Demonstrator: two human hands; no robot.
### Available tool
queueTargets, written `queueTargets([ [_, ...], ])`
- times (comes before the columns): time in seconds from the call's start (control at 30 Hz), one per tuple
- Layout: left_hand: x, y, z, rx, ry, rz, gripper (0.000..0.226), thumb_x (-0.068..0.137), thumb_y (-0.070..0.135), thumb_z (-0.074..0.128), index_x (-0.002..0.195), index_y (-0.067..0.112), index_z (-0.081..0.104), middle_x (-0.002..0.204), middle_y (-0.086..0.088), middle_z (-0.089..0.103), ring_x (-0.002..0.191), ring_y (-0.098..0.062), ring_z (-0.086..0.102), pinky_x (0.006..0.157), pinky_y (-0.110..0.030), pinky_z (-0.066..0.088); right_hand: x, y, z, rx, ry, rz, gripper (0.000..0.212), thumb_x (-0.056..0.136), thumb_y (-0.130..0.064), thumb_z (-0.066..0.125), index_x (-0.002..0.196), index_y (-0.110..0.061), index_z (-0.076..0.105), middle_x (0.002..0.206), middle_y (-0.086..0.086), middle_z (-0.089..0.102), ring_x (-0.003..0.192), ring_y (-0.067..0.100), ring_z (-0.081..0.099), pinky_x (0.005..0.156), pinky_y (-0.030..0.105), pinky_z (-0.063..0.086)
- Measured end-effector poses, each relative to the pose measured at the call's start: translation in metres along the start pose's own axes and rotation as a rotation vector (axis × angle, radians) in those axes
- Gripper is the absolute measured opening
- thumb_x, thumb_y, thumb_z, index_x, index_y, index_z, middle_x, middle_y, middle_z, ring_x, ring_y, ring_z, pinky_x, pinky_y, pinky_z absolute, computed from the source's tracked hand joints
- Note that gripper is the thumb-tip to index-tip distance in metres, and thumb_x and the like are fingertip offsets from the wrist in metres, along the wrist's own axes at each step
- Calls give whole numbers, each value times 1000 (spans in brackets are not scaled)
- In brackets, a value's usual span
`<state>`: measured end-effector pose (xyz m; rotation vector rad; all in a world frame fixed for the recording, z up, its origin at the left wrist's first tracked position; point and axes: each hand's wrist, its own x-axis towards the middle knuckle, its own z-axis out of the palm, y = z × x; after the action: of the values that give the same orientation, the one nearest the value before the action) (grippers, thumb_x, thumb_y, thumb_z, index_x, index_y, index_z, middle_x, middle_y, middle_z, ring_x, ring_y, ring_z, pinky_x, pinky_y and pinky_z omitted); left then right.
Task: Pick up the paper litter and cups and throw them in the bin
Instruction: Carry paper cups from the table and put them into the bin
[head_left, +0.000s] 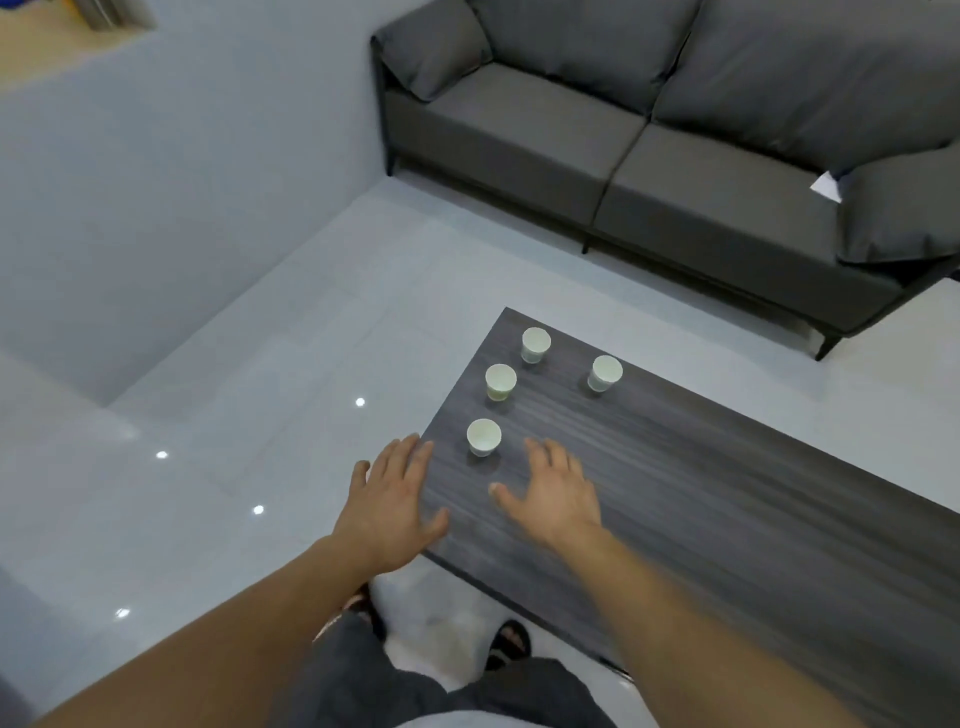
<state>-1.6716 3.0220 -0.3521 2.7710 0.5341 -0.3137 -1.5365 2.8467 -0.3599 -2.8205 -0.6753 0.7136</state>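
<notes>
Now hovering over bench (727, 493) corner: left grip (395, 493) and right grip (556, 493), both spread wide, holding nothing. Nearest cup (483, 437) standing upright between fingertips. Advising closing lightly round wall, avoiding crushing. Small, white, looking empty; other cups (501, 382) standing behind. Paper scrap (826, 186) lying on sofa (519, 130).

You have four cups (483, 437) (501, 382) (535, 344) (605, 373) on one table (727, 493). One scrap of paper (826, 185) is on one sofa (519, 130), which carries two end pillows (434, 49) (904, 208). Two hands are counted: left hand (395, 499), right hand (556, 493). Two sandalled feet (363, 605) (511, 639) show below.
</notes>
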Motion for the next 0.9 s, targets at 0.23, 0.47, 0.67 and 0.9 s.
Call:
queueTargets([
  [0.23,121,-71,-1,-20,-172,215,85,85,59,43,152,21,6,159,-1,2,146,-19,4,116,-46,13,76,-41,25,38,-90,257,89,85,-69,47,154,-28,9,159,1,14,143,25,19,111,44,34],
  [0.47,215,-128,36,-48,-277,306,91,79,64,51,150,24,10,158,0,12,143,-19,14,114,-40,18,149,-58,69,128,-176,482,90,83,-65,55,153,-26,12,157,2,17,140,27,25,106,43,37],
  [0.67,258,-143,97,-72,-351,317,93,74,62,59,147,25,15,154,-1,25,138,-23,29,110,-42,27,224,-48,125,131,-144,461,94,77,-57,67,149,-28,14,152,3,21,131,33,35,96,45,44],
  [0.9,276,-133,130,-197,-454,323,97,77,50,70,150,26,11,155,1,25,139,-19,28,114,-37,27,251,-44,158,251,-153,478,75,81,-38,66,146,-21,33,138,8,41,122,33,44,94,41,44],
])
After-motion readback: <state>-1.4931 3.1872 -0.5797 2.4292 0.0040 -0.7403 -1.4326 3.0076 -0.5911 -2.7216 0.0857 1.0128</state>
